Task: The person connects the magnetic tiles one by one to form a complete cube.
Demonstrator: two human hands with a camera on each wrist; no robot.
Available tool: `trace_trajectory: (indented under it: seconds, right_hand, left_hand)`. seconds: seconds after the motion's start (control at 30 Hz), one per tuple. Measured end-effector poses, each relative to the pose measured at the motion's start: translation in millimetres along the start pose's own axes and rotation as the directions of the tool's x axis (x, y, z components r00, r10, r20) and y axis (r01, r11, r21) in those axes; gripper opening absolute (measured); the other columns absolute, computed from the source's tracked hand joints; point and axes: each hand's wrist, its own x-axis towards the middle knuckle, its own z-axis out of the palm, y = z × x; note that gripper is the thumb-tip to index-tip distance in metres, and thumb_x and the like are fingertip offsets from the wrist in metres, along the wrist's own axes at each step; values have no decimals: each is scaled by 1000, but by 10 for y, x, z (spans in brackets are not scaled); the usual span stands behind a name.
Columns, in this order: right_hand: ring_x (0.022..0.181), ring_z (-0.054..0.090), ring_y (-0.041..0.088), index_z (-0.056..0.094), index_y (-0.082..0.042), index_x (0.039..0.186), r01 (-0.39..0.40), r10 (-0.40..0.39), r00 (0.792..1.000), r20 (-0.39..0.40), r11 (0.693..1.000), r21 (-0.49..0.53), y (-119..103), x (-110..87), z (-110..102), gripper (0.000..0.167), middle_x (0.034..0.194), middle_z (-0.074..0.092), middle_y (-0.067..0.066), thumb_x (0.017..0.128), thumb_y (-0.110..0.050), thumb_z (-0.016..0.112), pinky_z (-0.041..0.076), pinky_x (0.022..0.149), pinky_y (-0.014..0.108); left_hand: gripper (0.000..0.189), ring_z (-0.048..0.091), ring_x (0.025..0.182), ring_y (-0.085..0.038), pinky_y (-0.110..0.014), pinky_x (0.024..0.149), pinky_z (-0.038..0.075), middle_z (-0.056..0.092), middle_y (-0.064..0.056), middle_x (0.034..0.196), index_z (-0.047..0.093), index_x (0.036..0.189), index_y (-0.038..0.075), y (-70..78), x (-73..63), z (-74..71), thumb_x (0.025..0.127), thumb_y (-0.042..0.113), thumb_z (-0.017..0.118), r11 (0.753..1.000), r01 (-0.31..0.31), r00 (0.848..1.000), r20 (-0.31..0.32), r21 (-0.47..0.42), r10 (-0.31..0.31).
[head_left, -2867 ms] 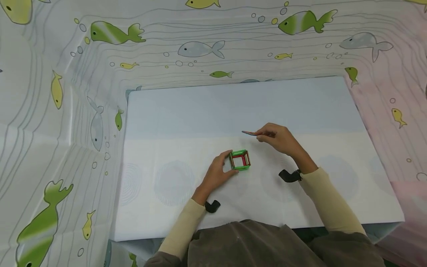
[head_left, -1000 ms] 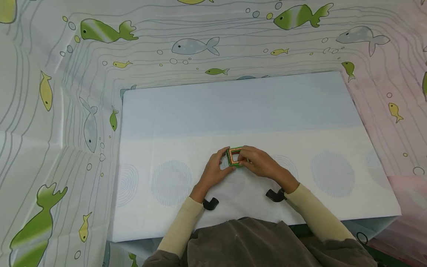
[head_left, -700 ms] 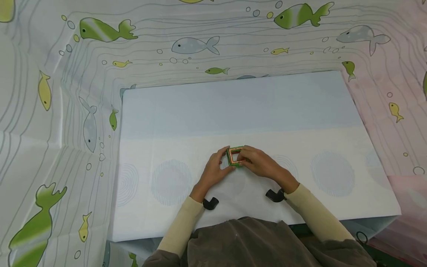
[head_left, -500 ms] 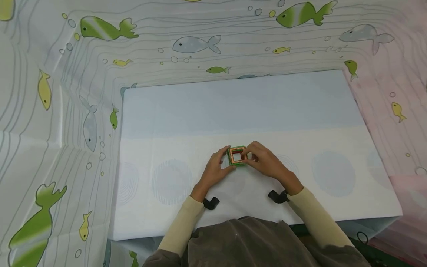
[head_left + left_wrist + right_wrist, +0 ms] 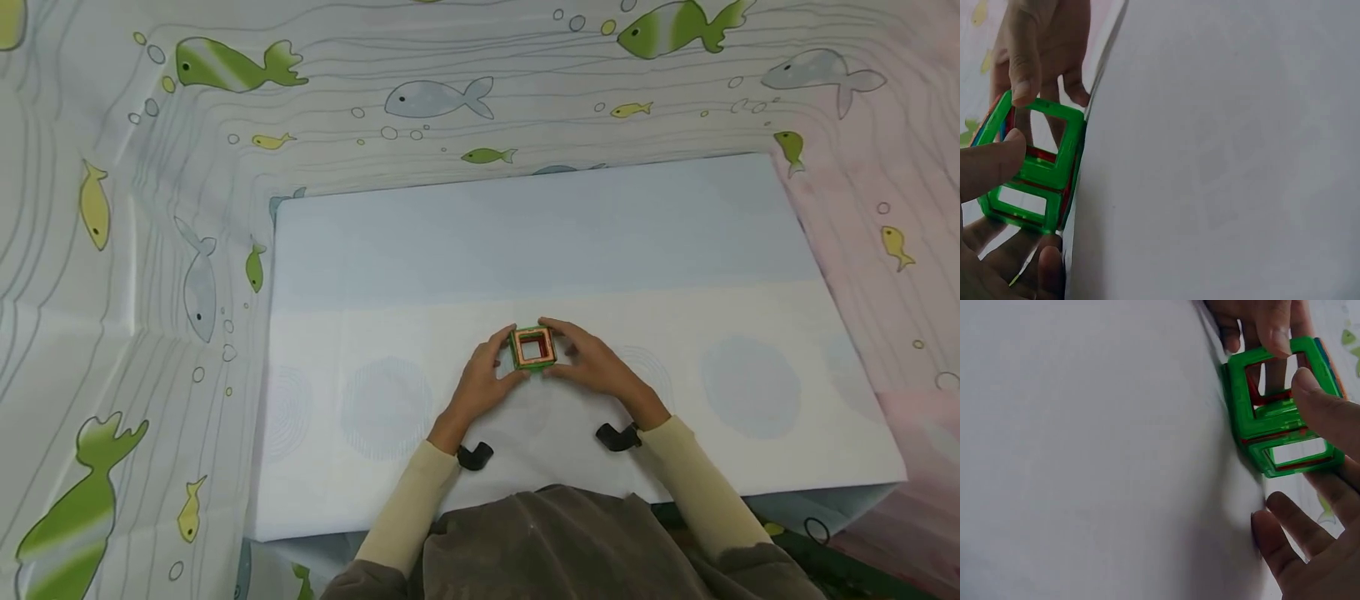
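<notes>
A small hollow cube of magnetic building tiles (image 5: 534, 364) stands on the white table, with an orange frame on top and green and red sides. My left hand (image 5: 482, 377) holds its left side between thumb and fingers. On the opposite side my right hand (image 5: 595, 364) grips it, the thumb near and the fingers at the back corner. The left wrist view shows the left thumb (image 5: 994, 164) on a green tile (image 5: 1047, 175). In the right wrist view the right thumb (image 5: 1325, 412) presses the green face (image 5: 1241, 412); some fingers hang apart below.
A pale cloth with printed circles covers the table (image 5: 525, 242). Fish-patterned curtain walls (image 5: 442, 50) surround its back and sides. Black wrist camera mounts (image 5: 475, 456) sit beneath both wrists. The person's brown clothing (image 5: 555, 542) is at the front edge.
My right hand came down from the upper right with a flat tile, which now lies on top of the cube. Its fingers then shifted to the cube's right side; the left hand stayed in place.
</notes>
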Motion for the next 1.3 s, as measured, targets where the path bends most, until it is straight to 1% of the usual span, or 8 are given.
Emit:
trace_trajectory:
  seconds: [0.17, 0.5, 0.63, 0.77, 0.87, 1.13, 1.23, 1.3]
  right_hand:
    - [113, 61, 27, 39, -16, 153, -2, 2, 1000, -18, 1000, -4, 19, 8, 23, 84, 148, 52, 9, 82, -19, 84, 53, 87, 46]
    - [100, 68, 31, 41, -11, 153, 27, -27, 998, -51, 1000, 2, 20, 0, 29, 84, 149, 52, 13, 81, -15, 83, 57, 83, 43]
    - [101, 68, 31, 40, -9, 153, 44, -43, 998, -56, 999, 9, 22, -3, 29, 83, 150, 51, 14, 82, -14, 82, 57, 83, 41]
    - [103, 68, 31, 39, -10, 153, 45, -44, 998, -48, 999, 21, 38, -5, 32, 83, 150, 50, 14, 82, -14, 82, 58, 83, 40]
    - [99, 68, 28, 38, -12, 154, 26, -26, 999, -37, 1000, 0, 45, -7, 27, 85, 150, 51, 13, 82, -15, 82, 58, 82, 40]
    - [90, 58, 22, 35, -15, 155, -54, 56, 998, 23, 996, -77, 60, 29, 25, 87, 128, 59, 16, 82, -19, 83, 51, 77, 38]
    - [88, 56, 22, 35, -12, 155, -54, 57, 998, 30, 994, -93, 62, 42, 33, 88, 128, 59, 17, 81, -17, 83, 50, 75, 38]
    - [93, 56, 25, 34, -11, 155, -49, 53, 998, 35, 994, -100, 64, 49, 41, 89, 130, 58, 18, 81, -15, 84, 49, 77, 40]
  left_hand:
    - [83, 55, 124, -25, -38, 93, 53, 57, -11, 138, 32, 156, 26, 0, 5, 1, 88, 24, 78, 1000, 16, 1000, -6, -9, -16]
    - [83, 58, 119, -26, -38, 90, 55, 61, -12, 136, 35, 155, 23, 29, 5, -10, 86, 22, 80, 1000, -10, 1000, -25, 6, 10]
    - [83, 59, 118, -26, -38, 89, 55, 61, -13, 135, 36, 155, 22, 22, 6, -1, 85, 21, 81, 1000, -20, 999, -34, 12, 20]
    - [84, 59, 120, -26, -38, 90, 55, 61, -12, 135, 35, 155, 22, 13, 5, 7, 85, 20, 81, 1000, -12, 999, -32, 8, 12]
    - [84, 57, 122, -25, -38, 91, 55, 60, -12, 136, 34, 156, 23, 4, 11, 15, 85, 21, 80, 1000, -2, 1000, -23, 6, 3]
    - [88, 54, 120, -25, -36, 90, 53, 57, -10, 136, 32, 155, 20, -5, 42, 30, 83, 18, 82, 999, -15, 1000, -9, 38, 15]
    - [88, 53, 116, -24, -35, 87, 52, 56, -9, 135, 32, 155, 20, -5, 46, 33, 83, 17, 83, 998, -5, 1000, -9, 68, 6]
    - [89, 53, 114, -23, -34, 87, 52, 56, -8, 135, 32, 155, 21, -2, 49, 35, 82, 16, 83, 996, 10, 1000, -8, 87, -9]
